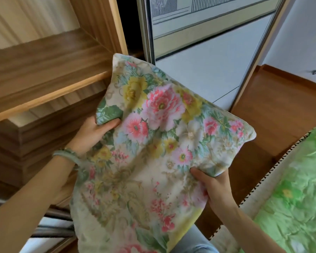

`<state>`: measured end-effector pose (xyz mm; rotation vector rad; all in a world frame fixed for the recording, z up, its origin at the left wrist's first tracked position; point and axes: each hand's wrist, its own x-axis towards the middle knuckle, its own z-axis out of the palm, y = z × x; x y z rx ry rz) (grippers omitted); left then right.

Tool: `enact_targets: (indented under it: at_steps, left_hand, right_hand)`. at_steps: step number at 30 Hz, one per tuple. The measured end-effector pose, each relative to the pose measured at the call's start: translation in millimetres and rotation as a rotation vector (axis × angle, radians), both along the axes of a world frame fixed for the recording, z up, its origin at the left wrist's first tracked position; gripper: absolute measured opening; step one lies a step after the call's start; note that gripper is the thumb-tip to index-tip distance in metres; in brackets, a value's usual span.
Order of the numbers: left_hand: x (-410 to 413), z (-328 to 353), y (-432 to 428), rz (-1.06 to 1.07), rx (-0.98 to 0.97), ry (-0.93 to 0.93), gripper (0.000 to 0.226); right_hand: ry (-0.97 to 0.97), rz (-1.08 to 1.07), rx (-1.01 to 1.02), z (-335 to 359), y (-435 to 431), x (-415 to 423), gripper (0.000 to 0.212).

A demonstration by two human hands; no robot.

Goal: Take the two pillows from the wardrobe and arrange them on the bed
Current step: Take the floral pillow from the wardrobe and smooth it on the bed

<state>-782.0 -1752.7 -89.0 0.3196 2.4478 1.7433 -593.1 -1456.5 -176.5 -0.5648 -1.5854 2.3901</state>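
Note:
A floral pillow (pixel 153 143) with pink, yellow and green flowers fills the middle of the head view, held up in the air in front of the open wardrobe (pixel 44 57). My left hand (pixel 93 132) grips its left edge, thumb pressed into the fabric. My right hand (pixel 213 187) grips the lower right edge, fingers curled into the cover. The bed (pixel 292 198) with a green flowered sheet lies at the lower right. A second pillow is not in sight.
Wooden wardrobe shelves (pixel 35 94) stand to the left, and a sliding door (pixel 208 61) with a patterned panel is straight ahead. A wooden floor (pixel 274 106) runs between wardrobe and bed. The door's floor track (pixel 49 229) is at the lower left.

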Motion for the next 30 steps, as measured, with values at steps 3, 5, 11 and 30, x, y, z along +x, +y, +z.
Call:
enact_targets:
  at_steps: [3,5,11,30]
  left_hand:
    - [-23.3,27.9,4.8,-0.029,0.043,0.042,0.046]
    - [-28.6,47.1,10.4,-0.029,0.071,0.075,0.035]
    - [-31.7,117.1,29.8,-0.031,0.139,0.106,0.025]
    - [-49.2,172.2,230.3,-0.239,0.343,0.232,0.027]
  right_hand:
    - [0.031,-0.053,0.024,25.4,9.9,-29.8,0.06]
    - [0.048,-0.078,0.036,47.8,13.4,-40.3,0.06]
    - [-0.006,-0.215,0.041,139.4,15.1,-30.5,0.046]
    - [-0.101,-0.659,0.301,235.7,186.6,-2.6,0.022]
